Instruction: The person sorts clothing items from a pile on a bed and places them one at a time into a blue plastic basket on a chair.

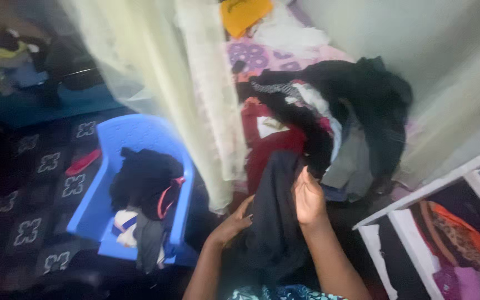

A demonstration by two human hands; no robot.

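A dark cloth is held up by both hands just in front of the bed. The left hand is curled around the left edge of the cloth, with the fingers bent and pressed into it. The right hand is laid on the right side of the cloth, with the fingers close together and mostly straight, and the thumb cannot be seen well. The cloth hangs down between the two arms, and its top end reaches up to the pile.

The pile is made of black, red, white and grey clothes and is spread on the bed, just behind the cloth. A yellow cloth is seen at the far end of the bed. A pale net hangs down to the left of the pile.

A blue chair is placed to the left of the net, and dark clothes are heaped on its seat. A red thing is seen on the floor left of the chair. A shelf with folded bright clothes is seen to the right of the pile.
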